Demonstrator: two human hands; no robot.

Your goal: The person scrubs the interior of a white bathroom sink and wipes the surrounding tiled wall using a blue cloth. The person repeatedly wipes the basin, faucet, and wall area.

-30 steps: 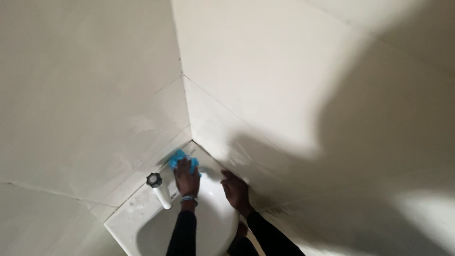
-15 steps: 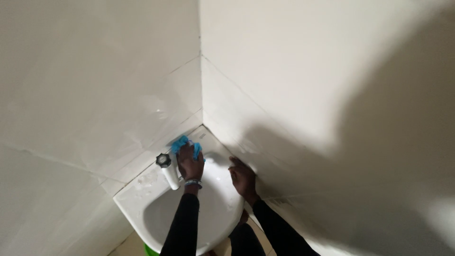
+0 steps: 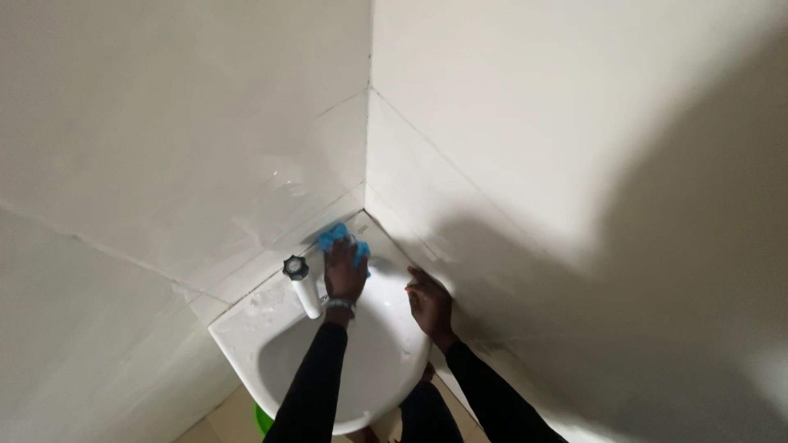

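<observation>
A crumpled bright-blue cleaning cloth is lying on the back corner of the white ceramic corner washbasin, right where the two walls are meeting. We are pressing it down with our left hand, whose fingers are closing over the cloth so that only its far edge and a bit of its right side are showing beyond the knuckles. A pale beaded wristband is sitting on that wrist, and a black long sleeve is covering the arm below it.

Just to the left of this hand, a white plastic tap with a dark round knob is standing on the basin's back ledge, its spout pointing down toward the bowl; the hand is near it, but we cannot tell whether the two are touching.

Our right hand is resting on the basin's right rim, against the wall, fingers loosely spread and holding nothing. Its arm is also wearing a black sleeve.

Cream glazed wall tiles are rising on both sides of the corner, and a broad dark shadow is falling across the right-hand wall. Below the basin's front edge, a small piece of a green object is peeking out; we cannot tell what it is.
</observation>
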